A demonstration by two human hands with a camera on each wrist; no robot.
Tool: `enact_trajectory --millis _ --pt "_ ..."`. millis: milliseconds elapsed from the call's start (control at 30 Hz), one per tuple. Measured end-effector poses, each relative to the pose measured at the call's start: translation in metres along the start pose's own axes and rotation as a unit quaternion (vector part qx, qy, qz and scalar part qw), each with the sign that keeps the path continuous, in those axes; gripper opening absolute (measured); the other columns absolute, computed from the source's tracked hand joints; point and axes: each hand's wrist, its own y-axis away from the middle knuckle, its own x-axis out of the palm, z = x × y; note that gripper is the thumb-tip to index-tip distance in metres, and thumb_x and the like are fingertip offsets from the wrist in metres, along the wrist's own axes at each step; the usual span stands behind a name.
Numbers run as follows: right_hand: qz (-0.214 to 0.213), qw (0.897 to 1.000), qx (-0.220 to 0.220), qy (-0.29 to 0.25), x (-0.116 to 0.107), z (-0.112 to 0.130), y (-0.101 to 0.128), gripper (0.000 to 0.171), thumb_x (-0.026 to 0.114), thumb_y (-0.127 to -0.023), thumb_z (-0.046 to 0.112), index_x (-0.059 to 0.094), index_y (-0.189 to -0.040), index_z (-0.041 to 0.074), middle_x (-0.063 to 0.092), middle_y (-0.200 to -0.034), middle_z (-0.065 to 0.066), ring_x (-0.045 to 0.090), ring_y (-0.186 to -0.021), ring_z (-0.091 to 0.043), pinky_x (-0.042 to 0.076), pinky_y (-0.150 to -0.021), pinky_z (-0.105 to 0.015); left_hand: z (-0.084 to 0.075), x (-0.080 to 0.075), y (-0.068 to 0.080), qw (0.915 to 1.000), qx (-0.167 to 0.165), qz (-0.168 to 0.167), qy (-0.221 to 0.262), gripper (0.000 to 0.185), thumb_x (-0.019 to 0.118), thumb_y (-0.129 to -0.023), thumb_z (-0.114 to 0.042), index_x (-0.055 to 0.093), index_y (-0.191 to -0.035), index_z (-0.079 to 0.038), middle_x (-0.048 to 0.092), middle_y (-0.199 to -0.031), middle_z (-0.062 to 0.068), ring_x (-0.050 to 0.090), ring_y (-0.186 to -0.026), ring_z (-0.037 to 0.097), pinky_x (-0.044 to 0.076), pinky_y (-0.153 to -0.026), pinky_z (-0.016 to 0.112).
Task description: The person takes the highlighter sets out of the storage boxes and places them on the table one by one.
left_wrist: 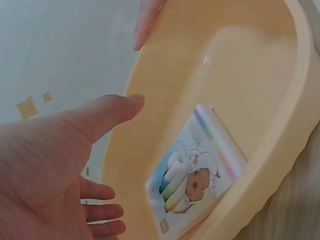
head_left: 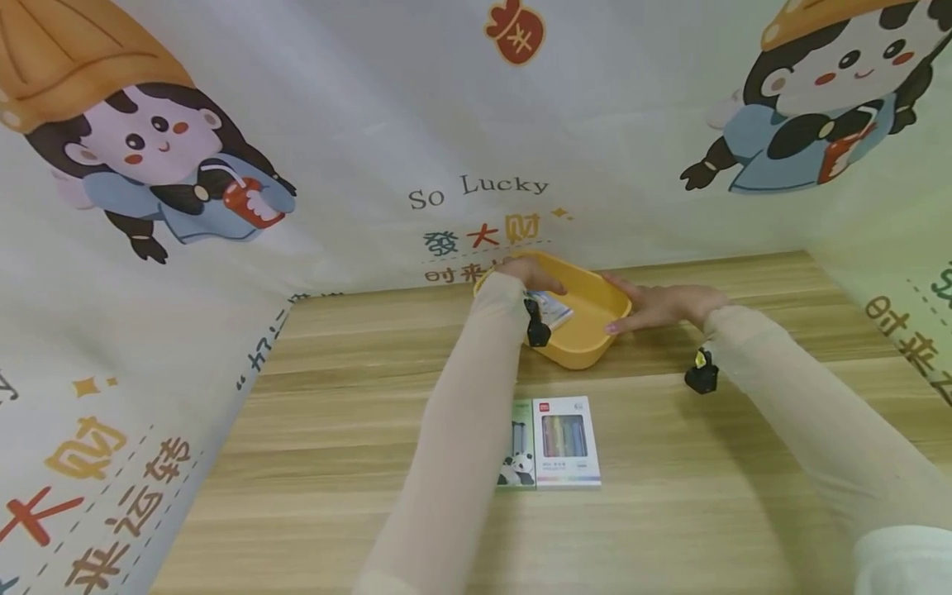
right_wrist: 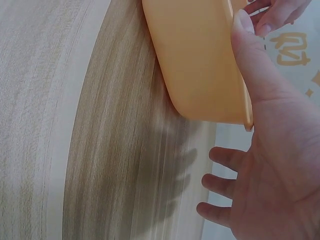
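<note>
A yellow plastic basin (head_left: 591,310) stands at the back of the table. A white box (left_wrist: 192,170) with a cartoon animal and coloured pens printed on it lies inside, leaning toward one wall. My left hand (head_left: 530,273) is over the basin's left end, thumb extended and fingers loosely bent near the rim in the left wrist view. At the right end, my right hand (head_left: 662,306) has its fingers spread, the thumb against the rim in the right wrist view. Neither hand curls round the basin.
Closer on the wooden table (head_left: 335,430) lies a white box of coloured pens (head_left: 567,442) with a window. Beside it is a green panda box (head_left: 523,446), partly hidden by my left sleeve. A printed cloth (head_left: 357,124) rises behind the table and at both sides.
</note>
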Motion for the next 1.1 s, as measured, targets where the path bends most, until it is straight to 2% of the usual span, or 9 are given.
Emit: enact_trajectory --millis 200,333,400,467,667,700,867,933,1100 --pt "0.002 1.000 -0.004 -0.023 0.003 -0.009 -0.004 0.115 0.061 -0.086 0.067 -0.018 -0.157 0.022 -0.004 -0.164 -0.027 0.012 -0.149 -0.053 0.014 -0.119 -0.069 -0.003 0.015 -0.014 0.9949 -0.032 0.004 0.095 0.104 0.065 -0.087 -0.058 0.007 -0.160 -0.011 0.003 -0.169 0.010 0.008 -0.156 0.027 0.016 -0.128 0.039" --pt "0.005 1.000 -0.006 -0.027 0.006 -0.014 -0.005 0.115 0.059 -0.086 0.069 -0.019 -0.157 0.024 -0.005 -0.165 -0.026 0.010 -0.150 -0.052 0.014 -0.120 -0.068 -0.003 0.031 -0.054 0.9978 -0.016 -0.008 0.064 0.113 0.068 -0.082 -0.063 0.008 -0.159 -0.006 0.001 -0.168 0.017 0.002 -0.156 0.032 0.011 -0.129 0.042" --pt "0.005 1.000 -0.007 -0.025 0.005 -0.010 -0.003 0.112 0.059 -0.088 0.065 -0.019 -0.157 0.022 -0.004 -0.164 -0.028 0.010 -0.148 -0.054 0.014 -0.118 -0.070 -0.004 0.035 -0.062 0.9982 -0.024 -0.019 0.052 0.113 0.070 -0.080 -0.064 0.014 -0.159 -0.005 0.004 -0.167 0.019 0.004 -0.156 0.034 0.014 -0.128 0.043" --pt "0.005 1.000 -0.001 -0.024 0.004 -0.008 -0.003 0.111 0.059 -0.089 0.063 -0.019 -0.157 0.022 -0.004 -0.164 -0.028 0.010 -0.149 -0.053 0.014 -0.119 -0.070 -0.006 0.037 -0.059 0.9978 -0.040 -0.029 0.044 0.112 0.070 -0.080 -0.065 0.017 -0.158 -0.006 0.006 -0.167 0.019 0.007 -0.156 0.033 0.017 -0.128 0.041" --pt "0.004 1.000 0.000 -0.015 0.000 -0.002 -0.002 0.114 0.060 -0.088 0.065 -0.017 -0.157 0.016 -0.001 -0.164 -0.029 0.013 -0.149 -0.053 0.016 -0.119 -0.068 -0.021 0.035 -0.009 0.9908 -0.116 -0.056 0.042 0.107 0.069 -0.080 -0.065 0.021 -0.158 -0.010 0.017 -0.165 0.014 0.025 -0.149 0.029 0.028 -0.123 0.040" --pt "0.004 1.000 -0.001 -0.014 0.000 -0.001 -0.002 0.114 0.060 -0.088 0.065 -0.017 -0.157 0.017 -0.001 -0.164 -0.029 0.013 -0.149 -0.053 0.015 -0.120 -0.068 -0.021 0.037 -0.011 0.9888 -0.127 -0.059 0.052 0.109 0.070 -0.079 -0.065 0.018 -0.158 -0.010 0.016 -0.165 0.013 0.024 -0.150 0.028 0.025 -0.124 0.040" --pt "0.006 1.000 0.003 -0.015 0.000 0.001 -0.001 0.114 0.061 -0.088 0.064 -0.016 -0.158 0.018 -0.001 -0.164 -0.027 0.013 -0.149 -0.052 0.017 -0.119 -0.068 -0.014 0.050 -0.060 0.9838 -0.129 -0.071 0.103 0.124 0.077 -0.074 -0.063 0.007 -0.159 -0.006 0.003 -0.167 0.017 0.012 -0.153 0.034 0.013 -0.128 0.043" --pt "0.006 1.000 0.003 -0.015 0.000 0.001 -0.001 0.114 0.061 -0.087 0.065 -0.016 -0.158 0.019 -0.001 -0.165 -0.027 0.013 -0.149 -0.051 0.017 -0.119 -0.068 -0.015 0.052 -0.067 0.9830 -0.129 -0.077 0.106 0.126 0.077 -0.072 -0.065 0.007 -0.159 -0.005 0.004 -0.167 0.017 0.012 -0.153 0.034 0.013 -0.128 0.044" --pt "0.002 1.000 0.002 -0.013 0.000 -0.001 -0.001 0.115 0.061 -0.086 0.068 -0.016 -0.158 0.021 0.000 -0.165 -0.026 0.015 -0.149 -0.051 0.018 -0.119 -0.068 -0.021 0.051 -0.056 0.9820 -0.140 -0.085 0.095 0.127 0.078 -0.071 -0.066 0.007 -0.159 -0.006 0.007 -0.166 0.016 0.015 -0.152 0.035 0.015 -0.127 0.046"
